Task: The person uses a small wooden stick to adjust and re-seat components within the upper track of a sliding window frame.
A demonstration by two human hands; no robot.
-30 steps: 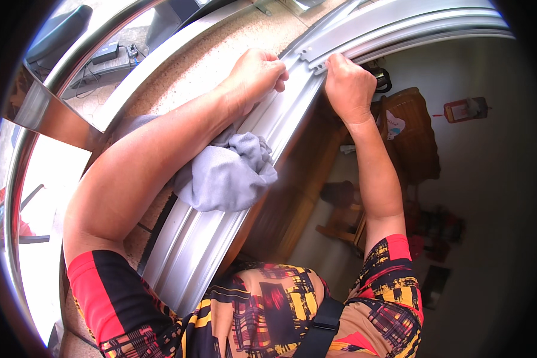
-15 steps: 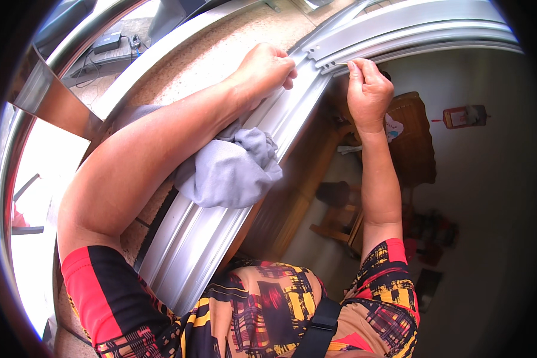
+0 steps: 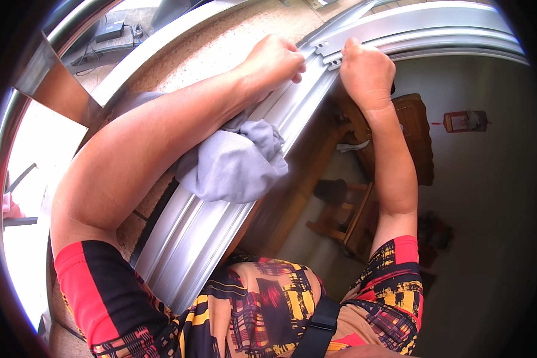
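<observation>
At upper centre, left hand (image 3: 274, 62): fingers half curled over the silver track (image 3: 191, 244); contact and hold cannot be told; perhaps steadying.
Right hand (image 3: 369, 74): upper right of centre, fingers bent tight at the silver rail's (image 3: 420, 27) notched end; cannot tell what they grip; posture suggests precision.
Rail: upper right, its end meeting the track.
Grey cloth (image 3: 235, 167): centre, bunched on track below left forearm (image 3: 161, 131); probably kept handy.

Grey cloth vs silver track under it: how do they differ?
Look: the grey cloth is matte; the silver track is shiny.
Shape: the cloth is a crumpled bundle; the track is a long strip with lengthwise ridges.
Pose: the cloth lies draped on top; the track runs beneath it.
Shared: both are pale.
</observation>
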